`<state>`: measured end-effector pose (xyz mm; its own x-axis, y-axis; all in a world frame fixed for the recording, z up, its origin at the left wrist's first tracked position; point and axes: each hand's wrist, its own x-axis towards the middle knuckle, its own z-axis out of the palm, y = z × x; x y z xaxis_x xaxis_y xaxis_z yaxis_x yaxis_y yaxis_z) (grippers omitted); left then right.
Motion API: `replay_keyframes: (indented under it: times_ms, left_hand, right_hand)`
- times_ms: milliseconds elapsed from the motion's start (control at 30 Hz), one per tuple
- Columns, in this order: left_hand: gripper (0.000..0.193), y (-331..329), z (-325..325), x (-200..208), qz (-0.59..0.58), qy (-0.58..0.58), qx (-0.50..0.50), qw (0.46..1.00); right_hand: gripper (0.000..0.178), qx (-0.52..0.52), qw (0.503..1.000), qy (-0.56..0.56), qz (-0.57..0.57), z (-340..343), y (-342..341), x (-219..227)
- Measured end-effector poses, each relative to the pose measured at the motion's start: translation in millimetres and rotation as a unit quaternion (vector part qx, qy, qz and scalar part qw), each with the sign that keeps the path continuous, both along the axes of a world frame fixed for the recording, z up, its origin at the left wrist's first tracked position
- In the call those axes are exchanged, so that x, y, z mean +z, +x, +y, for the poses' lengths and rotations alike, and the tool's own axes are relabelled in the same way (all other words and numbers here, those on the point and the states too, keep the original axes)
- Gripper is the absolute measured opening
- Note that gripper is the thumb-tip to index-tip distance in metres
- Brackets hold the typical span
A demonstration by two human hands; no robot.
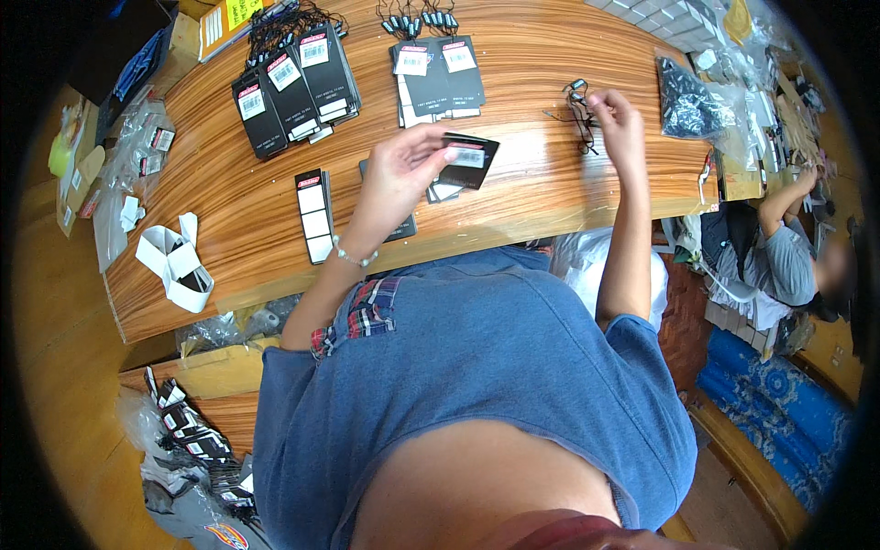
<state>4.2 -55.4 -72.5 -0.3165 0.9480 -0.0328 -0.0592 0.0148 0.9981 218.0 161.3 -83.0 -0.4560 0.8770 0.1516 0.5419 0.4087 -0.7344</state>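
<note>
My left hand (399,174) pinches a black hang tag (477,176) with a white barcode sticker, holding it tilted above the table. Beneath that hand and wrist lie more dark tags (401,227), partly hidden. Over to the right, my right hand (621,128) has its fingers closed at a small heap of black hang-tag strings (585,133); it seems to grip one of them. A strip of white stickers on black backing (315,220) lies left of my left forearm.
Stacked tags with strings (298,92) stand at the far left, with another tag group (440,87) beside them. A bag of black strings (687,99) lies right. White ribbon (174,261) curls near the left edge. Another person (779,247) sits at far right.
</note>
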Motion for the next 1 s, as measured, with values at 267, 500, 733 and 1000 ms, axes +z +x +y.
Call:
replay_keyframes:
  times_ms: [267, 500, 733, 1000]
  left_hand:
    - [0.016, 8, 72, 33, 0.136, 0.133, -0.178, 0.965]
    - [0.018, 21, 87, 26, 0.097, 0.063, -0.269, 0.956]
    - [0.017, 12, 71, 19, 0.002, 0.029, -0.273, 0.961]
    - [0.015, 5, 61, 19, -0.06, 0.026, -0.281, 0.957]
  right_hand:
    - [0.017, 0.16, 0.981, -0.077, 0.082, -31, -19, 73]
    - [0.016, 0.194, 0.879, -0.315, 0.3, -42, -22, 75]
    - [0.033, 0.274, 0.626, -0.479, 0.551, -38, -14, 60]
    - [0.025, 0.255, 0.668, -0.387, 0.581, -43, -24, 65]
